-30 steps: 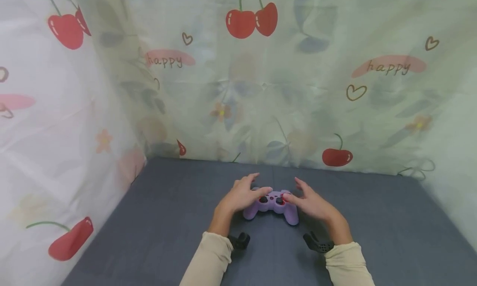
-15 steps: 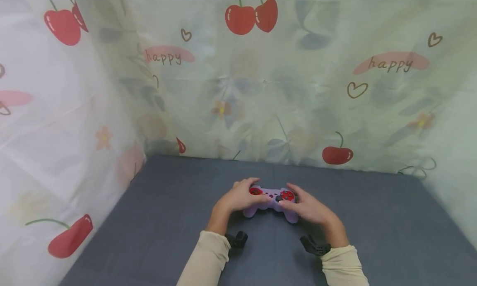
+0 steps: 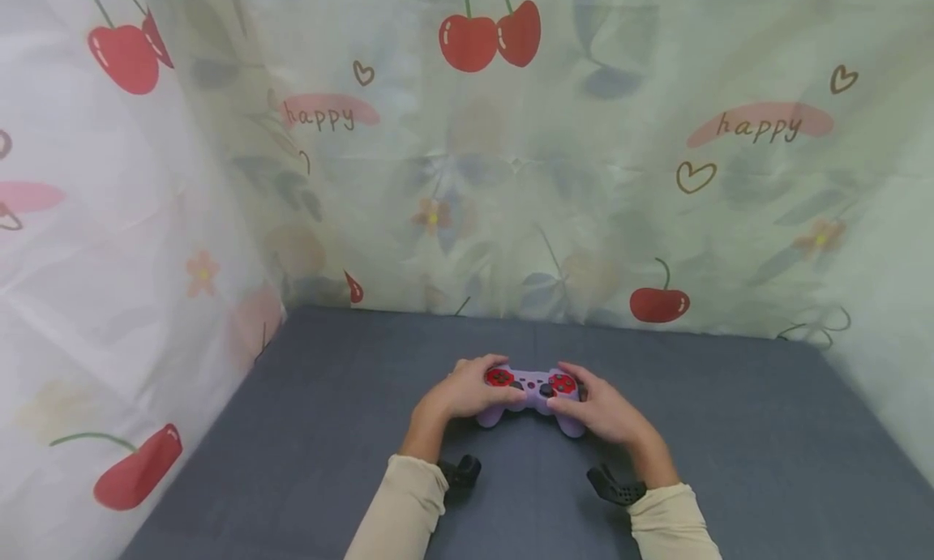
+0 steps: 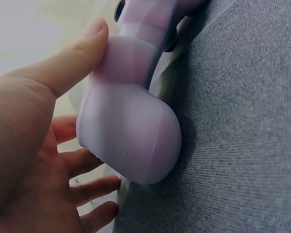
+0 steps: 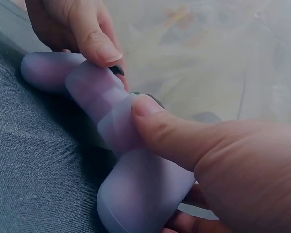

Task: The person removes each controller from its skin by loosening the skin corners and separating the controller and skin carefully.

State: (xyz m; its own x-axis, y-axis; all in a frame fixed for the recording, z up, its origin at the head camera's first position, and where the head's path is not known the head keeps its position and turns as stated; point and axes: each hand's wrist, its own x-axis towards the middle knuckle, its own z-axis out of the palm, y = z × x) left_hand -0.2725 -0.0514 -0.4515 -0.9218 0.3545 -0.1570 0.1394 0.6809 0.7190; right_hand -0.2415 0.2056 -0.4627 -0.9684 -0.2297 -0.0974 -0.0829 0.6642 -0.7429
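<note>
A purple game controller (image 3: 536, 398) with red button areas and black thumbsticks lies on the dark grey cloth in the head view. My left hand (image 3: 467, 388) grips its left side, thumb on the near top face and index finger at the far edge. My right hand (image 3: 609, 406) holds the right side in a mirrored way. In the left wrist view, a rounded handle of the controller (image 4: 131, 131) sits between thumb and fingers, close over the cloth. The right wrist view shows my right thumb (image 5: 165, 131) pressed on the controller's top edge, with some fingers hidden beneath.
The grey cloth-covered table (image 3: 350, 398) stretches around both arms. Behind it hangs a pale curtain (image 3: 394, 187) printed with cherries and hearts, and another curtain side (image 3: 87, 317) borders the left. Black wrist mounts (image 3: 461, 471) sit at both cuffs.
Both hands have come down and inward onto the controller; their raised, spread fingers have closed around its sides. The controller stays in nearly the same place.
</note>
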